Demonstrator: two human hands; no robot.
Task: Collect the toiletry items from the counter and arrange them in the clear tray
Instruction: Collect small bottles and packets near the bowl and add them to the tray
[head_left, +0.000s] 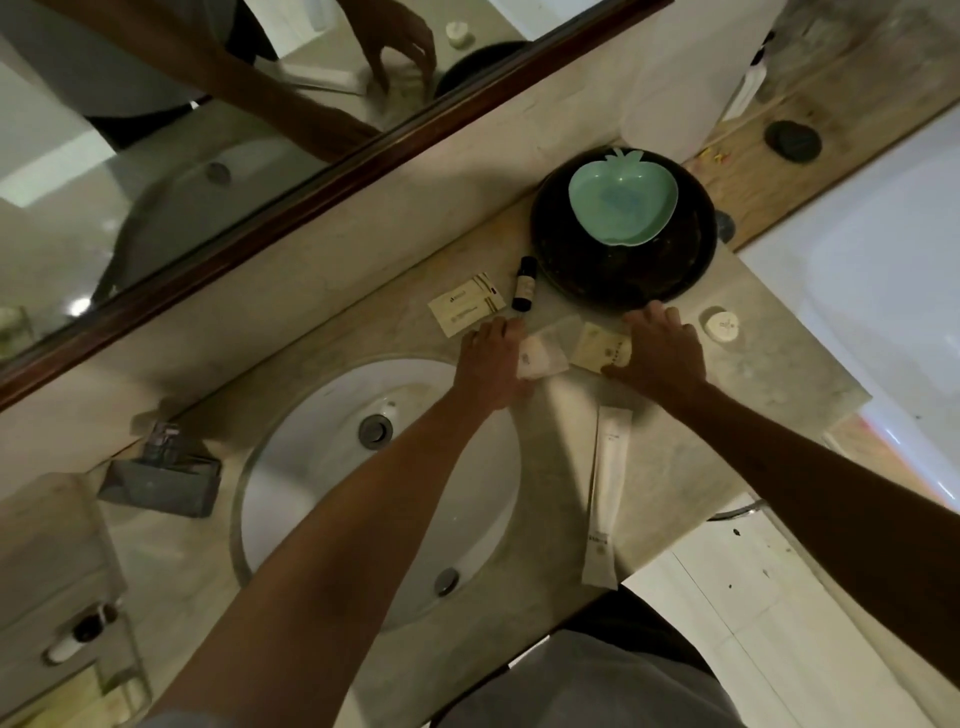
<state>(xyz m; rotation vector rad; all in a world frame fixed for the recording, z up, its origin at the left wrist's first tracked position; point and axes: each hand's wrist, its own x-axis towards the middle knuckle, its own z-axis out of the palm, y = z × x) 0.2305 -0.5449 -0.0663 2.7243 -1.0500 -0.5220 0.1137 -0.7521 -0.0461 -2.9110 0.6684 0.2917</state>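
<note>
Both hands rested on the clear tray (563, 332), which sat on the desk (675, 467) between the sink (332, 467) and the black bowl (623, 270). The left hand (491, 364) lay at the tray's left edge, fingers (498, 332) extended and close together, covering part of a white sachet (540, 358). The right hand (660, 353) lay at the right edge, fingers (654, 317) slightly spread, touching a cream packet (602, 348). Whether either hand gripped the tray could not be determined. A small dark bottle (523, 283) and a beige sachet (467, 304) lay just beyond the tray. A round soap (722, 325) lay to the right. A long white sleeve (608, 493) lay near the desk's front edge. A green apple-shaped dish (621, 202) sat in the bowl.
</note>
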